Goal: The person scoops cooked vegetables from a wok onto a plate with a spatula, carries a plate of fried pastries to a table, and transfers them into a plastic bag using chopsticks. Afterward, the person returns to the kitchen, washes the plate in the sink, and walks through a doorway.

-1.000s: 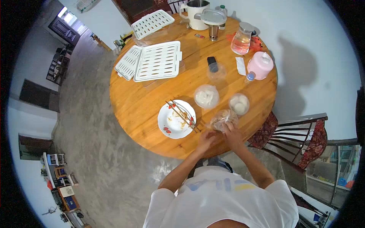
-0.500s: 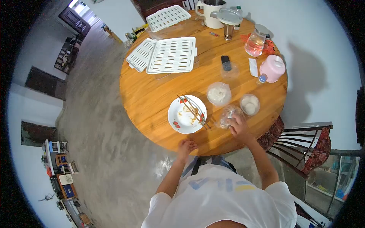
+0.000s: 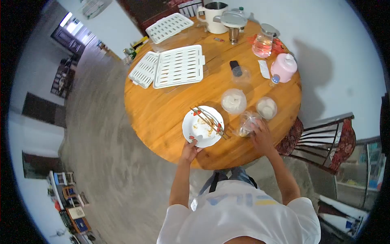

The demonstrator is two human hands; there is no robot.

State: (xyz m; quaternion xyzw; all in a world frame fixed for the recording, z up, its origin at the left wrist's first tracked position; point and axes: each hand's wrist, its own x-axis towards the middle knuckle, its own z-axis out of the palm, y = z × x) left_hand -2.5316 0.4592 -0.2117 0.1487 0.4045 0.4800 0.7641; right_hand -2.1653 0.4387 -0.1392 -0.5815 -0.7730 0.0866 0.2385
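Note:
My left hand (image 3: 191, 150) grips the near rim of a white plate (image 3: 199, 132), with the thumb over the edge and the fingers underneath. The plate has red strawberry-like patterns and holds brown food scraps. A pair of chopsticks (image 3: 209, 120) lies across its right side, the ends jutting past the rim. My right hand (image 3: 263, 136) is closed on a crumpled clear plastic bag (image 3: 246, 125); what is in the bag is unclear. Just beyond the hands stand a clear bowl (image 3: 234, 101) with something white in it and a smaller cup (image 3: 267, 108) with whitish contents.
White slotted lids (image 3: 178, 67) cover clear boxes on the round wooden table (image 3: 162, 118). Towards the back are a dark phone-like object (image 3: 235, 68), a pink container (image 3: 284, 68), a glass jug (image 3: 263, 45) and a cream pitcher (image 3: 215, 18). A wooden chair (image 3: 315, 142) stands at the right.
My left hand has moved from the table edge onto the plate's near rim. My right hand stays at the plastic bag. The whole view has shifted slightly.

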